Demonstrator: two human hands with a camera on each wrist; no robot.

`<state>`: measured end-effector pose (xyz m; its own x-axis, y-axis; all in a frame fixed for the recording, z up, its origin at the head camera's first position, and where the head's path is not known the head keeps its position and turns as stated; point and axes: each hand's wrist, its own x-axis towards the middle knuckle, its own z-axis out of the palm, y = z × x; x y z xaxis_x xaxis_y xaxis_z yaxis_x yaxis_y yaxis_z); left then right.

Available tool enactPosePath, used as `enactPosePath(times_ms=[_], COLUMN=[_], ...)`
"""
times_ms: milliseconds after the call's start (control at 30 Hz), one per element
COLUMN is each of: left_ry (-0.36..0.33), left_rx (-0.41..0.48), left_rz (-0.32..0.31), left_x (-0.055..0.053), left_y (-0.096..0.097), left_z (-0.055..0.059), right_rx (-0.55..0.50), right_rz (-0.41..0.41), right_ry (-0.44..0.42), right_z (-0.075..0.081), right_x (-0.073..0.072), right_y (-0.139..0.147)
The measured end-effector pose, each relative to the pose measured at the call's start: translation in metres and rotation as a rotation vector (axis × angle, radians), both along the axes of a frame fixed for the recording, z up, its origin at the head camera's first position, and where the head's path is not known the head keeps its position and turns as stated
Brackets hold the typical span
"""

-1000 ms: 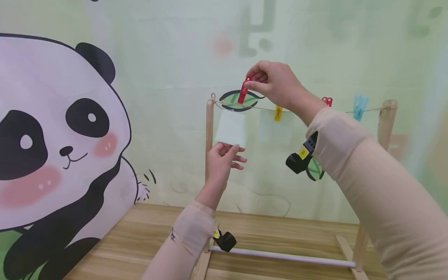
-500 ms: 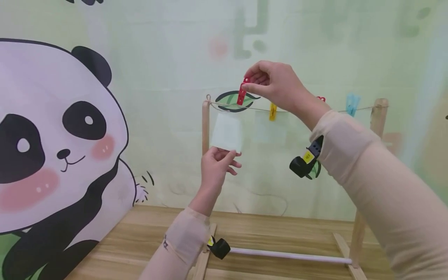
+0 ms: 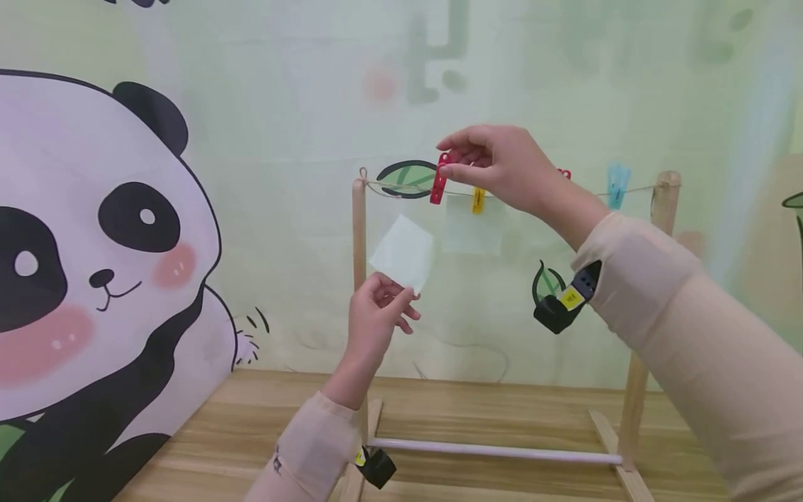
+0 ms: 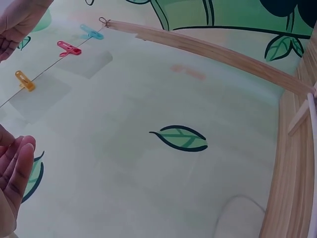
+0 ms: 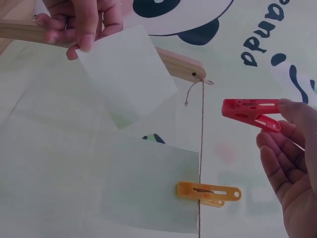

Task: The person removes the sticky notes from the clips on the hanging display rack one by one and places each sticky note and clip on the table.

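Note:
My left hand (image 3: 376, 314) pinches a thin pale square of paper (image 3: 404, 254) at its lower edge, and the sheet stands tilted with one corner up. In the right wrist view that paper (image 5: 126, 79) is apart from the string (image 5: 202, 124). A red clothespin (image 5: 240, 110) is between the thumb and fingers of my right hand (image 3: 502, 164), gripped at its handle end; its nose points toward the string. Beside it, a yellow clothespin (image 5: 188, 190) clips another pale sheet (image 5: 143, 188) onto the string.
The string runs between a left wooden post (image 3: 359, 237) and a right post (image 3: 667, 209). Farther along it sit another red clothespin (image 4: 69, 48), with a pale sheet, and a blue clothespin (image 4: 92, 32). A white rod (image 3: 495, 450) joins the posts low over the wooden table (image 3: 251, 418).
The paper has dropped away below the string and turned from nearly upright to tilted, with my left hand lower. My right hand has come down slightly, still holding the red clothespin. The view has shifted.

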<state>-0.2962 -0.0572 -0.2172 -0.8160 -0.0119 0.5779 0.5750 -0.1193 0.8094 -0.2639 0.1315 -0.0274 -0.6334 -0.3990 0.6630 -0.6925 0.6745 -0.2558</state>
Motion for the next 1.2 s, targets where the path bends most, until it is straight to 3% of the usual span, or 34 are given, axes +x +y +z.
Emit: enactPosePath(times_ms=[400,1200], left_ry=[-0.049,-0.11], left_rx=[-0.066,-0.253], left_rz=[-0.022,-0.156], left_x=[0.01,0.025], left_y=[-0.011,-0.036], left_z=[-0.021,-0.063], right_rx=[-0.05,-0.138], right_rz=[0.022,0.082], right_ry=[-0.019,-0.042], right_z=[-0.02,-0.075], right_x=[0.015,0.034], right_y=[0.012,0.032])
